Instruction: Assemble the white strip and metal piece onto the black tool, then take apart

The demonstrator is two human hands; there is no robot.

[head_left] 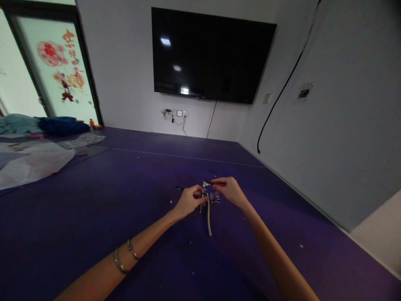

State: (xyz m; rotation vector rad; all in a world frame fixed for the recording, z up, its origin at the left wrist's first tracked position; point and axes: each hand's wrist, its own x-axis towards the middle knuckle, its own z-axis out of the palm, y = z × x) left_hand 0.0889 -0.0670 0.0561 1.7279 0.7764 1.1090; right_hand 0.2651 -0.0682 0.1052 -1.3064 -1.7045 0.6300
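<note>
My left hand [189, 200] pinches a slim silver-and-black thing [203, 190], upright between thumb and fingers. Its kind is too small to make out. At the top of it, my right hand [230, 190] closes its fingertips on a small black piece [209, 182], which touches or joins the silver part; I cannot tell which. A whitish cord-like strip [209, 219] extends down from beside my left thumb. Between the hands shows a small patterned card-like piece [215, 198]. A thin black stick-like thing [179, 188] lies left of my left hand.
The hands work over a wide purple surface [125, 217] with small white scraps. White plastic sheeting [40, 165] and a dark blue cloth [61, 125] lie far left. A television [209, 54] hangs on the wall; a black cable [282, 90] dangles at right.
</note>
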